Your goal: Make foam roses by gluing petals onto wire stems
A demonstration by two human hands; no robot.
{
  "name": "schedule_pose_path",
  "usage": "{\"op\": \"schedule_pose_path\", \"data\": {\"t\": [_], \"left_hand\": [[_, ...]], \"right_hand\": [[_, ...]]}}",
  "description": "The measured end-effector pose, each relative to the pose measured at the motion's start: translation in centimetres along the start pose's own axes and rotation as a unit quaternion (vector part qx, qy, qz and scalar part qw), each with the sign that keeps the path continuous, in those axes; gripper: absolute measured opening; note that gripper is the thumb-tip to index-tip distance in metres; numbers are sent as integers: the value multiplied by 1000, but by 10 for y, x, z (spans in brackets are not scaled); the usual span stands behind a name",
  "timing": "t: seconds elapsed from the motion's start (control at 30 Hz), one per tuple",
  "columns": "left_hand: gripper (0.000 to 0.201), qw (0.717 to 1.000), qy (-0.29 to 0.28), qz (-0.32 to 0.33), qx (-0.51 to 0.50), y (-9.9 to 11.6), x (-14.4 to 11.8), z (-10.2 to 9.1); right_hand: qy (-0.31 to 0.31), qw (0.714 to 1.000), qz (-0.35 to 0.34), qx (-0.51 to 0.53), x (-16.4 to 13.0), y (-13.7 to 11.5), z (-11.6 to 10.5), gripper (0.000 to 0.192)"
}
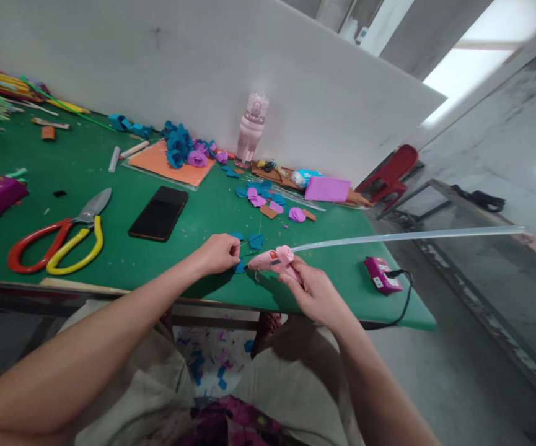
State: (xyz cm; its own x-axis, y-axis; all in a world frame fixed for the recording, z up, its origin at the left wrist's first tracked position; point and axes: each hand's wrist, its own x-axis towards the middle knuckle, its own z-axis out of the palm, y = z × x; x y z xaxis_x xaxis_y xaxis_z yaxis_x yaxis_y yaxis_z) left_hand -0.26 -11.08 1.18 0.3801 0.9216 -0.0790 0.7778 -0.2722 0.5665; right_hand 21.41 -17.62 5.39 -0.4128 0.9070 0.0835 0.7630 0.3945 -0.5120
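The pale pink plastic glue gun in the right hand had a dark nozzle tip, and the long, slim glue stick was translucent whitish. Flat, deep blue cut pieces lay just beside the left hand, with violet and brown scraps beyond it. Left of that hand, the broad metal scissors had grey blades, one red loop handle and one yellow; the rectangular phone was black. Right of the right hand, the boxy power socket was purple with white patches. Beneath both, the smooth tabletop was plain green.
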Motion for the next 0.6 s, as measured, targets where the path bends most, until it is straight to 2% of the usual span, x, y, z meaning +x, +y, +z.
{"op": "schedule_pose_path", "data": {"t": [0.17, 0.3, 0.43, 0.6], "left_hand": [[6, 1000, 0, 5, -6, 0, 0, 0], [6, 1000, 3, 0, -24, 0, 0, -1], [6, 991, 7, -18, -131, -2, 1, -3], [9, 964, -4, -50, -262, -2, -2, -7]], "right_hand": [[3, 998, 36, 52, -2, 2, -10, 24], [-16, 978, 83, 190, -2, 8, -16, 26], [-16, 941, 124, 314, 3, 23, -17, 32], [30, 935, 157, 316, 20, 60, -18, 30]]}}
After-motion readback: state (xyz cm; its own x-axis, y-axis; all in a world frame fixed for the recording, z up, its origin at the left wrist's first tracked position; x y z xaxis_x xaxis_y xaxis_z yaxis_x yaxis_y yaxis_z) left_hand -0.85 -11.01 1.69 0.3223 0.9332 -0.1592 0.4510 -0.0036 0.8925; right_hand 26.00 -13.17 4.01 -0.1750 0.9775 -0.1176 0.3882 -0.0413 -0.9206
